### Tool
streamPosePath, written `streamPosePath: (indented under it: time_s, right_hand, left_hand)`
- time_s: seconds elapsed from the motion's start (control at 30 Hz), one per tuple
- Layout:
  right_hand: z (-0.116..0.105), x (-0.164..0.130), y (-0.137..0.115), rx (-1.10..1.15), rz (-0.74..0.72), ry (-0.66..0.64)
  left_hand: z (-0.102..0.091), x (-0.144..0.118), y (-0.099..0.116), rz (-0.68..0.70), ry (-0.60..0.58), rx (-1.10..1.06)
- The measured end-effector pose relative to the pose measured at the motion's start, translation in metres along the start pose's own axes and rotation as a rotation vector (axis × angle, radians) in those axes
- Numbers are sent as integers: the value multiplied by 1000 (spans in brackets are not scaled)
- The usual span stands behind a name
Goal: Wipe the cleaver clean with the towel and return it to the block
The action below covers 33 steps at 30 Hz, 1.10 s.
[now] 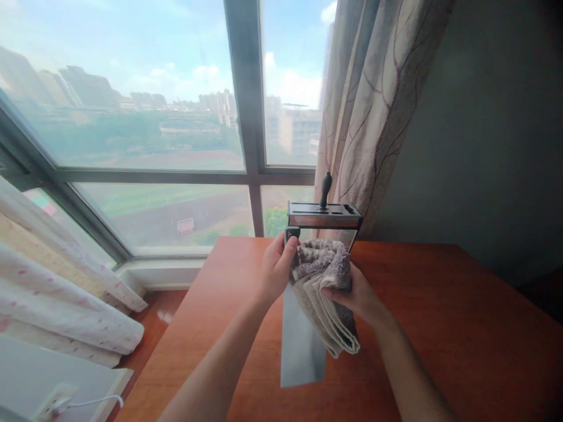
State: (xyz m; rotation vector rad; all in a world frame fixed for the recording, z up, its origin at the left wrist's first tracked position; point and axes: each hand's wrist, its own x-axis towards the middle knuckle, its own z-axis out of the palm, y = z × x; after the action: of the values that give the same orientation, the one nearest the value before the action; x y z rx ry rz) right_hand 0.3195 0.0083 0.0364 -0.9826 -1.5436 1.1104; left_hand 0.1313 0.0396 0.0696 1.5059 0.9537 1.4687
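My left hand is closed around the black handle of a cleaver, whose wide pale-grey blade points down toward me over the table. In my right hand is a folded grey-and-beige towel, gripped with the thumb in front. The towel lies over the right side of the cleaver and hides part of its blade. Just behind both hands stands a knife block with a silvery slotted top. Out of it rises a black handle; whatever is below that handle is hidden inside.
The reddish-brown wooden table spreads beneath my hands. Large windows stand behind its far left edge, with a patterned curtain at the right. Lower left are another curtain and a wall socket with a white cable.
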Motion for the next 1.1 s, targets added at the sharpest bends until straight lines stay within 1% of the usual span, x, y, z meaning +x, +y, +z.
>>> streamPosePath:
  time_s: [0.1, 0.17, 0.27, 0.37, 0.43, 0.6, 0.73, 0.8, 0.87, 0.93, 1.0, 1.1]
  right_hand:
    - [-5, 7, -16, -151, -124, -130]
    - [-6, 10, -28, -209, -184, -214]
    - [-2, 14, -42, -261, -227, -332]
    - [4, 17, -50, -302, -259, -394]
    - [7, 20, -51, -329, -277, -390]
    - [8, 21, -47, -383, -302, -289]
    - [8, 18, -45, -445, -374, -184]
    - [9, 16, -47, -449, -375, -216]
    - [11, 14, -50, -427, -340, -296]
    - [12, 14, -53, -400, -299, -348]
    - [14, 15, -54, -376, -273, -357]
    - [16, 18, -49, -301, -253, -324]
  left_hand:
    - [2, -1, 1, -2, -56, 0]
    - [2, -1, 1, -21, -42, -19]
    - [0, 0, 1, -64, 4, -68]
    - [-2, 0, 1, -108, 11, -131]
    - [-3, 1, 1, -118, 4, -163]
    - [-6, 3, 1, -139, -33, -213]
    - [-9, 6, -2, -157, 8, -232]
    - [-10, 6, -2, -162, 21, -247]
    - [-9, 6, -2, -168, 27, -261]
    - [-8, 6, -1, -169, 45, -272]
    - [-7, 5, -1, -159, 53, -272]
    - [-6, 5, -1, -158, 9, -278]
